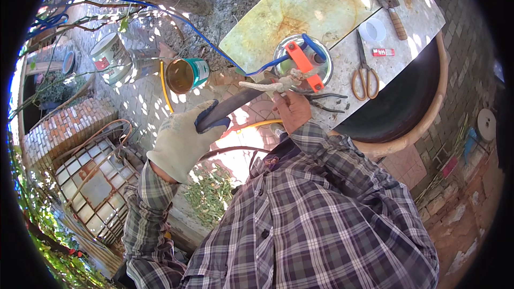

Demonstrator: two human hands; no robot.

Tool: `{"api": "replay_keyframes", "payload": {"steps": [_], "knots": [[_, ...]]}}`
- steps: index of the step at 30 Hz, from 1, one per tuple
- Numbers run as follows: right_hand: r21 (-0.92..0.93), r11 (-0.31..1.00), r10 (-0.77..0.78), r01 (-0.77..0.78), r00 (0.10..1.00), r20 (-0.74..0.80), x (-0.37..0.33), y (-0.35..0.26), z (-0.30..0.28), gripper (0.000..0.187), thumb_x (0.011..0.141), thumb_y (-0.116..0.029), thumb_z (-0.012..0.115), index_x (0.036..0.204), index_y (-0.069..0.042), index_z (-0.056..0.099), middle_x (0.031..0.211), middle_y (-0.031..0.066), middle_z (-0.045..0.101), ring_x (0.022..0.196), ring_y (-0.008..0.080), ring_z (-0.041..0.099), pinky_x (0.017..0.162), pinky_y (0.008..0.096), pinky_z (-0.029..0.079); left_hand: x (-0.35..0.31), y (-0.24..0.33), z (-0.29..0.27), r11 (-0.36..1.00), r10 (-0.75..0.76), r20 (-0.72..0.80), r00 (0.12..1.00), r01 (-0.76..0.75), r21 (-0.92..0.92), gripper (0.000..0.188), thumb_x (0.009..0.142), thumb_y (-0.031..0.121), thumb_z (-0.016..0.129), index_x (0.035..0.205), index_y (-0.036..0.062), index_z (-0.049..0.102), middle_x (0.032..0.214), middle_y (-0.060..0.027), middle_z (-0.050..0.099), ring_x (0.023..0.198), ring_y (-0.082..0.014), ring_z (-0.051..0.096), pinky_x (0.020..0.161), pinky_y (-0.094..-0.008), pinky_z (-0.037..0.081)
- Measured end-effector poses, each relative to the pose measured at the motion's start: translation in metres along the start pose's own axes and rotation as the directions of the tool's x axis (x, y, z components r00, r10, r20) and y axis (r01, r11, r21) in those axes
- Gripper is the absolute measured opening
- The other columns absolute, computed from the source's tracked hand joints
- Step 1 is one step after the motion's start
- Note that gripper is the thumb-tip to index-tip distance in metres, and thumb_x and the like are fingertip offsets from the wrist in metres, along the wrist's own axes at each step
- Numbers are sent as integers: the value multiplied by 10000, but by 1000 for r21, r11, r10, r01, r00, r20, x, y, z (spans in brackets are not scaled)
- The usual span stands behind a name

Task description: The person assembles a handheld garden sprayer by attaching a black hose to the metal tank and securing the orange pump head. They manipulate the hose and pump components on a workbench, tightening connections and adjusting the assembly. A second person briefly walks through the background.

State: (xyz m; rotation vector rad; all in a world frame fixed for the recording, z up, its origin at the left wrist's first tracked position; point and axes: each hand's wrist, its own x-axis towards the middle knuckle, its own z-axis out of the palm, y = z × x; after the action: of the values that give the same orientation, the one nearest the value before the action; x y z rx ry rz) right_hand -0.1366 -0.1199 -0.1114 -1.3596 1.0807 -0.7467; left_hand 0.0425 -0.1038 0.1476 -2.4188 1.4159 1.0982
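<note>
My left hand point(179, 139), in a whitish work glove with a blue palm, is closed around a dark grey pipe-like piece point(234, 107). This piece slants up and right toward my other hand. My bare right hand point(293, 109) is closed at the lower edge of a pale, crumpled, finger-shaped thing point(273, 85), perhaps a soiled glove; its kind is unclear. That pale thing covers the pipe's far end. Just beyond, an orange bar-shaped tool point(302, 61) lies across a round shiny bowl point(279, 48), beside a blue handle or hose end.
Pliers point(327, 101), scissors point(365, 77), a small red-and-white packet point(383, 52) and a translucent cup point(372, 30) lie on the stone table point(257, 27). A large dark basin point(439, 75) stands right. Buckets point(187, 75), a blue hose point(198, 32) and a caged tank point(96, 182) are left.
</note>
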Motion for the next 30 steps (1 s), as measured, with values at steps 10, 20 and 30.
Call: {"api": "replay_keyframes", "payload": {"steps": [10, 20, 30], "knots": [[9, 1000, 15, -15, 998, -63, 3, -12, -1, 233, 928, -120, 619, 1132, -7, 625, 730, 79, 630, 652, 134, 631, 613, 294, 492, 4, 21, -5, 998, -7, 75, 997, 2, 67, 480, 835, 296, 704, 1261, 89, 624, 816, -114, 681, 718, -163, 674, 667, -325, 518], [194, 981, 44, -17, 990, -137, -1, -24, 7, 256, 913, -59, 578, 1157, 14, 596, 887, 91, 658, 721, 146, 648, 637, 282, 531, 6, 51, -6, 916, 187, 13, 982, -179, 359, 497, 799, 330, 734, 1238, 118, 635, 884, -160, 700, 816, -331, 697, 720, -400, 541], [469, 871, 215, -147, 972, -95, -4, -38, 13, 212, 899, -12, 561, 1102, 39, 588, 995, 101, 653, 836, 145, 647, 664, 271, 568, 8, 52, -15, 956, 76, 62, 995, -90, 280, 488, 816, 323, 719, 1243, 107, 625, 931, -154, 708, 845, -290, 708, 742, -370, 541]]}}
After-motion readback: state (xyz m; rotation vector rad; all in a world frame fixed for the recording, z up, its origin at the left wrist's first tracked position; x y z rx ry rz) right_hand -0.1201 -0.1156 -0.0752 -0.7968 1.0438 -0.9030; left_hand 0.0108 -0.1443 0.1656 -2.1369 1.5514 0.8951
